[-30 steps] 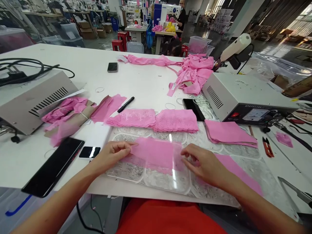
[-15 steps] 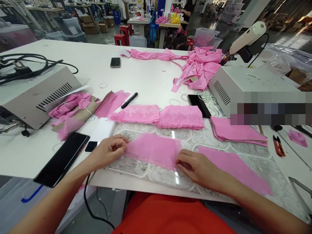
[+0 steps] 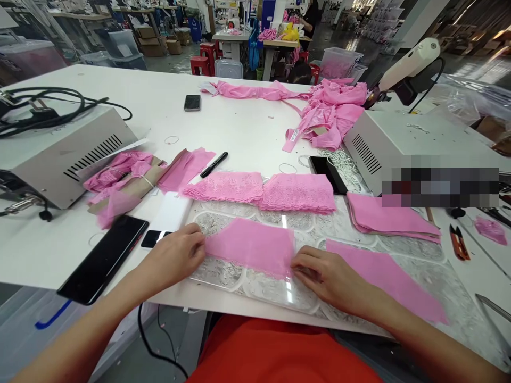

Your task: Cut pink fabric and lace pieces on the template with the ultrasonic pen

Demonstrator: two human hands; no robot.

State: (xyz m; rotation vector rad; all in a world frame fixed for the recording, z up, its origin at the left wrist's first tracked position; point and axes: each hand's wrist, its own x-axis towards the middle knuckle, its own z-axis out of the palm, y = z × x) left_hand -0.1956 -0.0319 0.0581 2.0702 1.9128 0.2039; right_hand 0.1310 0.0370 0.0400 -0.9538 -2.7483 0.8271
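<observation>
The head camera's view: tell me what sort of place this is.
Probably a garment workshop: sewing machines stand behind the table, a pile of pink garments lies at its far side, and cut pink fabric lies between the hands.

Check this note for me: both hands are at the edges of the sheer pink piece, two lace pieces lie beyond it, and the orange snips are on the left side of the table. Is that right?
Not quite: the orange snips are on the right side of the table, as the head view shows. The left hand and right hand are at the sheer pink piece, lace pieces beyond.
</observation>
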